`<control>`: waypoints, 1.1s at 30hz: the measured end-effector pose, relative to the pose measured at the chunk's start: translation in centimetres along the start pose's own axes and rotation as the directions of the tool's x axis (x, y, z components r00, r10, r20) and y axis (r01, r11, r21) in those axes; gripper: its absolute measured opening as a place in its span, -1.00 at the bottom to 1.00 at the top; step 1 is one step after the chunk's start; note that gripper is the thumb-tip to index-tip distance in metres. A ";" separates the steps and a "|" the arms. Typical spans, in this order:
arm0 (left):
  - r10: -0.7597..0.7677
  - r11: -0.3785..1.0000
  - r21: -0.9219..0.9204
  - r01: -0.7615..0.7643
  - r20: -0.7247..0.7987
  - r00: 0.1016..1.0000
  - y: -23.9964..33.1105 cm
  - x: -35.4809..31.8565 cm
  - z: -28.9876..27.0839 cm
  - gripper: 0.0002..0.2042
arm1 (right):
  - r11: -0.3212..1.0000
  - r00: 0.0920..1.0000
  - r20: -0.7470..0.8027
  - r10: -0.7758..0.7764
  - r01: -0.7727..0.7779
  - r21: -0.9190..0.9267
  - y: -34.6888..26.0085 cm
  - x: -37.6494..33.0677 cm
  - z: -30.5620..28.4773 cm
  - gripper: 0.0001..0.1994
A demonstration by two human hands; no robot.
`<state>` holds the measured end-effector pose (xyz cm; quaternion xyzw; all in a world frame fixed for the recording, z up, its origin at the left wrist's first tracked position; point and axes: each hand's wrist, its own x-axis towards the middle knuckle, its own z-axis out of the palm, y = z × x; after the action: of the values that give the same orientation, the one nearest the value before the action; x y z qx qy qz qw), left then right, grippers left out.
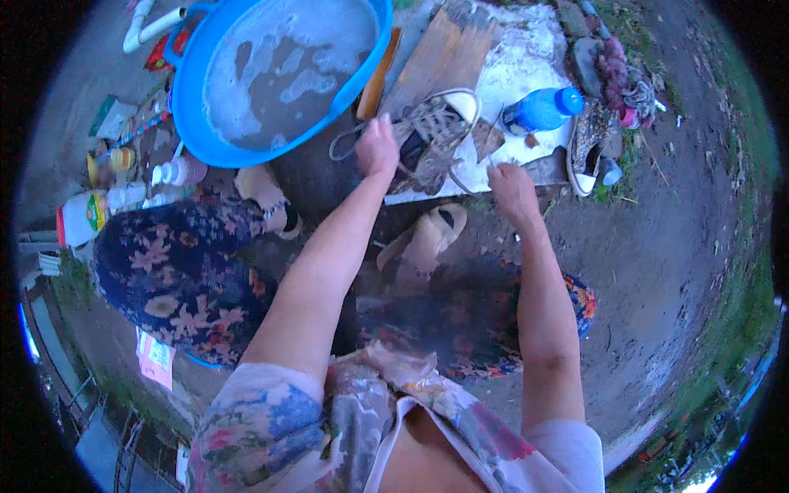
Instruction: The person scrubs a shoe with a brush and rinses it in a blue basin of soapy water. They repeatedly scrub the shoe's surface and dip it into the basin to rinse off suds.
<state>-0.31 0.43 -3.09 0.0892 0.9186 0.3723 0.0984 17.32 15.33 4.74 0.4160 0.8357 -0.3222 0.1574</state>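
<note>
A worn grey patterned sneaker with a pale toe cap lies on the white board, its toe pointing away from me. My left hand is closed at the sneaker's left side, and a loop of shoelace sticks out beside it. On the other side, my right hand is pinched shut just off the shoe. Whatever its fingertips hold is too small to make out. Near it lies a brown triangular scrap. A second sneaker rests at the board's right edge.
A large blue tub of sudsy water stands at the upper left. A blue bottle lies on the board by a wooden plank. Several bottles, including a white one, stand left of my knee. Rags lie far right.
</note>
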 end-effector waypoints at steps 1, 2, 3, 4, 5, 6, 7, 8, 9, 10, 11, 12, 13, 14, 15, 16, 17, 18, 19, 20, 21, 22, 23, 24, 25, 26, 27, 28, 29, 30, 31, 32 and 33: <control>-0.005 1.000 0.004 0.005 -0.012 1.000 -0.3 -0.1 -0.8 -0.66 | 0.997 1.000 0.007 0.016 -0.015 -0.070 0.2 -0.2 -1.2 -0.70; 0.053 0.998 -0.036 -0.055 -0.054 0.997 0.1 -0.1 -1.3 -0.82 | 0.989 1.000 0.014 0.025 -0.022 -0.144 0.4 -0.3 -2.4 -0.70; 0.355 0.935 0.056 -0.351 -0.118 0.927 1.0 -0.7 -2.2 -0.91 | 0.969 0.999 -0.045 0.027 -0.037 -0.244 0.6 -0.2 -2.1 -0.72; 0.624 0.780 0.162 -0.604 -0.154 0.766 2.0 -1.0 -3.2 -0.97 | 0.969 0.989 -0.150 0.019 -0.055 -0.243 0.3 -0.3 -1.8 -0.71; 0.750 0.660 0.073 -0.747 -0.013 0.661 2.7 -0.7 -3.7 -0.94 | 0.969 0.969 -0.247 0.001 -0.062 -0.240 -1.3 -0.5 -1.1 -0.70; 0.849 0.524 -0.046 -0.851 0.116 0.516 3.1 -0.6 -3.8 -0.90 | 0.969 0.940 -0.341 -0.010 -0.076 -0.237 -2.8 -0.7 -0.4 -0.68; 0.854 0.484 -0.074 -0.872 0.259 0.452 3.1 -0.6 -3.2 -0.84 | 0.974 0.924 -0.372 -0.091 0.004 -0.227 -3.9 -0.7 0.2 -0.64; 0.849 0.446 -0.023 -0.895 0.328 0.415 3.1 -0.3 -2.5 -0.84 | 0.985 0.956 -0.291 -0.043 -0.008 -0.172 -5.0 -0.5 0.9 -0.71; 0.837 0.405 0.023 -0.914 0.394 0.381 3.2 -0.1 -1.6 -0.83 | 0.997 0.971 -0.236 -0.043 0.028 -0.067 -4.8 0.5 2.6 -0.71; 0.815 0.363 0.077 -0.929 0.457 0.357 3.3 0.0 -1.5 -0.83 | 1.000 0.997 -0.080 -0.001 0.003 0.025 -4.8 1.6 4.8 -0.66; 0.820 0.319 0.071 -0.945 0.478 0.313 3.4 0.3 -1.7 -0.83 | 0.997 0.998 -0.006 -0.068 0.068 -0.028 -4.8 1.7 6.4 -0.60; 0.805 0.332 0.068 -0.941 0.500 0.321 3.6 0.5 -2.1 -0.84 | 0.994 1.000 -0.003 0.012 -0.012 -0.108 -5.7 1.5 7.7 -0.68; 0.788 0.346 0.066 -0.936 0.521 0.328 3.9 0.5 -2.5 -0.84 | 0.996 0.999 0.017 -0.030 0.031 -0.086 -5.0 2.3 8.6 -0.65; 0.770 0.358 0.065 -0.932 0.543 0.334 4.1 0.8 -3.0 -0.84 | 0.995 0.997 0.036 -0.074 0.076 -0.061 -4.4 3.4 9.3 -0.61; 0.791 0.453 -0.012 -0.892 0.468 0.395 4.0 0.6 -3.3 -0.87 | 0.994 0.994 0.009 -0.113 0.113 -0.006 -3.6 4.2 9.2 -0.66; 0.761 0.548 -0.043 -0.835 0.440 0.476 3.6 0.6 -3.7 -0.89 | 0.987 0.988 -0.020 -0.150 0.151 0.048 -2.7 4.9 9.0 -0.72; 0.718 0.641 -0.075 -0.764 0.411 0.562 2.8 0.8 -4.4 -0.91 | 0.982 0.993 0.067 -0.100 0.088 0.166 -3.3 4.1 7.0 -0.78; 0.670 0.719 -0.121 -0.685 0.382 0.636 2.4 0.8 -4.7 -0.92 | 0.966 0.996 0.071 -0.055 0.035 0.257 -3.7 3.7 5.5 -0.79; 0.662 0.740 -0.137 -0.658 0.319 0.678 2.0 0.8 -4.9 -0.92 | 0.938 0.997 0.078 -0.011 -0.017 0.346 -4.0 3.5 4.3 -0.80; 0.630 0.770 -0.101 -0.631 0.280 0.724 1.6 0.5 -5.1 -0.93 | 0.897 0.995 0.097 0.026 -0.066 0.437 -4.1 3.3 4.0 -0.80; 0.624 0.773 -0.090 -0.628 0.289 0.726 1.0 -0.1 -5.4 -0.93 | 0.910 0.999 0.052 0.002 -0.023 0.413 -3.8 3.4 4.2 -0.81; 0.618 0.776 -0.079 -0.626 0.298 0.728 0.3 -1.0 -5.7 -0.93 | 0.938 0.998 0.064 -0.010 -0.013 0.346 -3.8 3.3 4.1 -0.82; 0.567 0.817 -0.093 -0.569 0.302 0.766 -0.8 -1.7 -5.8 -0.93 | 0.959 0.997 0.074 -0.026 0.004 0.284 -4.3 3.3 3.9 -0.83; 0.510 0.857 -0.106 -0.504 0.313 0.801 -1.7 -2.3 -5.8 -0.93 | 0.975 0.995 0.090 -0.036 0.016 0.222 -4.7 3.1 4.1 -0.84; 0.499 0.865 -0.112 -0.489 0.290 0.816 -2.1 -2.4 -5.3 -0.93 | 0.977 0.986 -0.073 -0.152 0.160 0.138 -4.6 3.1 5.0 -0.84; 0.529 0.848 -0.146 -0.509 0.268 0.805 -1.3 -2.3 -5.0 -0.94 | 0.958 0.935 -0.222 -0.275 0.286 0.021 -4.4 3.0 5.7 -0.83; 0.541 0.841 -0.151 -0.520 0.284 0.792 -0.6 -2.2 -4.9 -0.93 | 0.915 0.846 -0.350 -0.401 0.387 -0.112 -4.1 3.1 6.1 -0.83; 0.552 0.833 -0.156 -0.531 0.298 0.779 -0.1 -2.1 -5.1 -0.93 | 0.923 0.877 -0.290 -0.383 0.372 -0.096 -4.1 3.4 6.5 -0.82; 0.544 0.839 -0.187 -0.512 0.327 0.773 0.7 -2.0 -5.3 -0.92 | 0.932 0.902 -0.234 -0.363 0.354 -0.081 -4.6 3.5 6.3 -0.82; 0.537 0.844 -0.216 -0.491 0.355 0.765 1.4 -1.9 -5.5 -0.91 | 0.940 0.923 -0.177 -0.342 0.335 -0.067 -5.0 3.6 6.0 -0.81; 0.530 0.848 -0.245 -0.470 0.383 0.757 1.7 -1.8 -5.7 -0.91 | 0.954 0.930 -0.220 -0.294 0.298 -0.019 -5.1 3.9 5.4 -0.81; 0.562 0.826 -0.214 -0.522 0.398 0.725 1.6 -1.7 -5.9 -0.91 | 0.966 0.936 -0.258 -0.239 0.256 0.035 -4.9 4.1 4.8 -0.80; 0.591 0.799 -0.184 -0.572 0.415 0.692 1.2 -1.6 -6.4 -0.91 | 0.972 0.939 -0.293 -0.181 0.216 0.090 -4.6 4.4 4.4 -0.80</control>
<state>-0.26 -3.36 2.48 0.4572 0.7860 0.3713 0.1880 10.97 12.97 1.03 0.3800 0.8662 -0.3238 -0.0223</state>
